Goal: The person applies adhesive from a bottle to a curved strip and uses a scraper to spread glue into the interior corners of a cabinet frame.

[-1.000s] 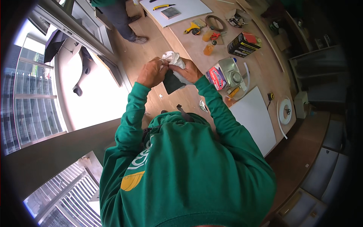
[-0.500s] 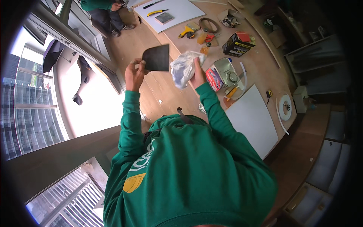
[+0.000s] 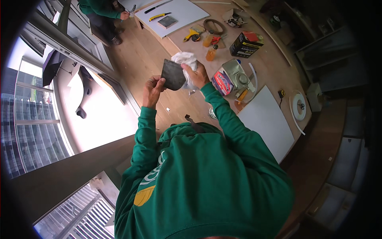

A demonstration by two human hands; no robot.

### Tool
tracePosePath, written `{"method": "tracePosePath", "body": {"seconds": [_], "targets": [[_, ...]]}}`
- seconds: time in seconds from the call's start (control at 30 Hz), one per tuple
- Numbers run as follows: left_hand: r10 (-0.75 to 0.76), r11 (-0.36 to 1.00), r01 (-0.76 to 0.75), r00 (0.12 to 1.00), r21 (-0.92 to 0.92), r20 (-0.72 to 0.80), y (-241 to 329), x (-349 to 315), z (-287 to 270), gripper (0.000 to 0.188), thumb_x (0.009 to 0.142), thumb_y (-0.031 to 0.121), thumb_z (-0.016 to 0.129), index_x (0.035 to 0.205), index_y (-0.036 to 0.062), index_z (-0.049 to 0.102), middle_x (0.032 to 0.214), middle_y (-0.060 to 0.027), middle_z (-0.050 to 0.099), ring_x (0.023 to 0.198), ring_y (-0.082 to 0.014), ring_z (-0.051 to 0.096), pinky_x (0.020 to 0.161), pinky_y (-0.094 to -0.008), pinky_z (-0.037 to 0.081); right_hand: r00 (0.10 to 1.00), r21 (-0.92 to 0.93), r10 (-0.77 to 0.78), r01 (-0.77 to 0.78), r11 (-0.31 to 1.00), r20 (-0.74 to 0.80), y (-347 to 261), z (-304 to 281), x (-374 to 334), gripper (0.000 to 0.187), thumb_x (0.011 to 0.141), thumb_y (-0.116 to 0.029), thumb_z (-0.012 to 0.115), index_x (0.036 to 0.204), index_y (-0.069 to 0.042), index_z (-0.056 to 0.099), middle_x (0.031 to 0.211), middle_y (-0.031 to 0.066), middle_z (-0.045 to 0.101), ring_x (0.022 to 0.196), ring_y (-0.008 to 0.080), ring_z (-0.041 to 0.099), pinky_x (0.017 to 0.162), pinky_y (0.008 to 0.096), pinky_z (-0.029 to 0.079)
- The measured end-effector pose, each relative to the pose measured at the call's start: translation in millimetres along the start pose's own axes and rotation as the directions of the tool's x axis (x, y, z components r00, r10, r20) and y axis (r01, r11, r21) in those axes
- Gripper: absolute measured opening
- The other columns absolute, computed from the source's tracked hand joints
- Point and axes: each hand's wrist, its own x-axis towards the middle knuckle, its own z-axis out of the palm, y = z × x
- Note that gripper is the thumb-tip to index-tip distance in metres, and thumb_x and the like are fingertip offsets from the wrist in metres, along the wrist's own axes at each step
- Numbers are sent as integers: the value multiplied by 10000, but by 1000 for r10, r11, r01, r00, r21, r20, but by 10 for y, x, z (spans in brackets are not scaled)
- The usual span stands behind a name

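Observation:
My left hand (image 3: 152, 91) pinches the left edge of a thin dark grey plate (image 3: 172, 75) between thumb and fingers. A crumpled white cloth (image 3: 185, 59) is gripped in my right hand (image 3: 197, 75), its thumb on top. The cloth lies against the plate's right edge, and part of it hangs below my thumb. Both hands are raised in front of me, left of the workbench. To the right of my right hand stands a metal can (image 3: 236, 77) with a red and blue label.
The workbench (image 3: 270, 75) bears a black box (image 3: 245, 45), a yellow-handled brush (image 3: 194, 32), orange-filled containers (image 3: 211, 54), a brown coil (image 3: 214, 26), white panels (image 3: 267, 119) and a tape measure (image 3: 281, 94). A co-worker in a green sleeve (image 3: 109, 12) is at the upper left.
The plate has tilted and moved slightly right and down with my left hand. My right hand has drawn left, bringing the cloth from beside the plate onto its right edge.

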Motion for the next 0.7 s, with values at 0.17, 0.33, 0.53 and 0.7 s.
{"method": "tracePosePath", "body": {"seconds": [0.17, 0.33, 0.53, 0.7], "targets": [[50, 978, -109, 950, -178, -309, -7, 28, 167, 213, 968, 196, 669, 1047, 6, 612, 854, -47, 654, 715, -127, 621, 657, -253, 494, 918, 646, 393, -327, 690, 46, -30, 63, -80, 547, 1000, -475, 577, 1338, -47, 527, 1178, 66, 643, 1065, 161, 619, 936, 336, 498], [205, 964, -243, 935, -104, -290, -258, 72, 530, 152, 978, 135, 648, 1004, 1, 582, 824, -32, 643, 694, -93, 563, 642, -255, 477, 940, 417, 255, -143, 897, -227, 242, 647, -184, 500, 984, -423, 606, 1289, -33, 539, 1163, 62, 604, 1053, 147, 581, 892, 318, 487], [218, 963, -247, 949, -108, -227, -231, -164, 712, 157, 960, 114, 679, 983, 12, 561, 780, -30, 625, 682, -99, 582, 634, -242, 478, 872, 140, 92, -27, 990, -480, -48, 523, -94, 404, 955, -382, 659, 1096, -4, 651, 922, 82, 695, 838, 173, 626, 781, 334, 503], [92, 985, -124, 966, -121, -241, -159, -200, 549, 146, 956, 115, 669, 965, 12, 566, 791, -43, 618, 687, -123, 605, 650, -271, 514, 740, 384, 427, -243, 891, -520, 147, 80, -23, 542, 966, -515, 592, 1155, -11, 653, 920, 99, 694, 711, 156, 641, 657, 306, 519]]}}
